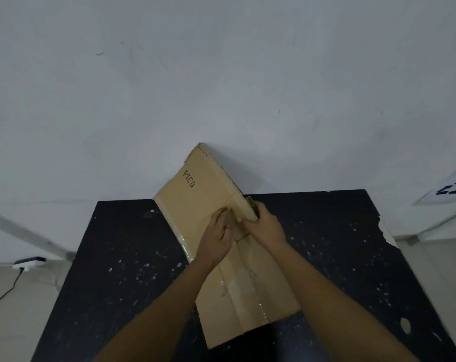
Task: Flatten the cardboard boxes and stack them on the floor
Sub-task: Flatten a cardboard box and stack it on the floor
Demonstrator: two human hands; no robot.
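A flattened brown cardboard box (195, 194), marked "PICO" in black, lies diagonally on the black table (117, 257); its far end sticks out past the table's back edge toward the white wall. My left hand (216, 236) presses palm down on the middle of the cardboard, fingers together. My right hand (264, 224) grips the box's right edge, fingers curled over the corrugated rim. The near flaps of the box reach toward me between my forearms.
The black table has white paint specks and a chipped right edge (386, 233). A white power strip with a black cable (28, 263) lies on the floor at left. A white sheet with black marks (451, 190) sits at right. The white wall is close behind.
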